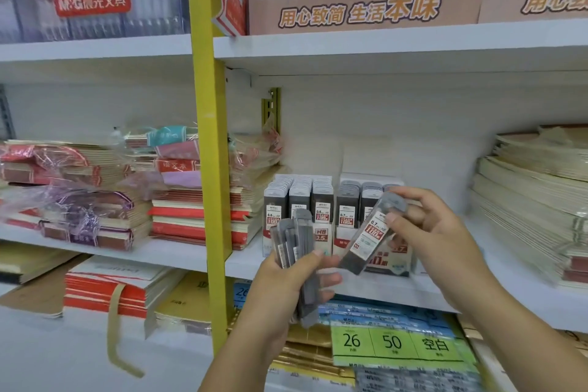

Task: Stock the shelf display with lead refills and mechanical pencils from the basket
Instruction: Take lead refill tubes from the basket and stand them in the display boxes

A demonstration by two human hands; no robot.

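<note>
One lead refill case (370, 237) in the right hand (437, 227), a bundle of refill cases (294, 240) in the left hand (286, 278).
The single case, pinched near its grey cap, tilts cap-up toward the right fingers. The gripped bundle stands roughly upright, too blurred to count. Just beyond both hands, two display boxes (299, 200) sit on a white shelf (245, 259) between notebook stacks (197, 216).

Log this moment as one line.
left hand: grips refill bundle | right hand: pinches single 0.7 refill case | display boxes: on shelf, behind hands
</note>
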